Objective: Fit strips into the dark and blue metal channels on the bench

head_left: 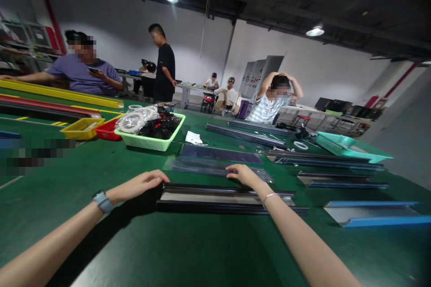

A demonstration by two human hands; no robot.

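Observation:
A black channel-shaped profile with a pale inner face lies lengthwise across the green table. At its left end is my left hand, fingers together and tips at the far corner; whether they grip it is unclear. Over the profile's far edge reaches my right hand, fingers curved and thumb apart, with nothing visible between them. Just beyond, near the right fingertips, lie a clear plastic sheet and a dark flat strip.
A light green basket holds white rings and black parts. Beside it stand a red tray and a yellow tray. Blue-edged profile and other profiles lie at right, near a teal basket. People are across the table.

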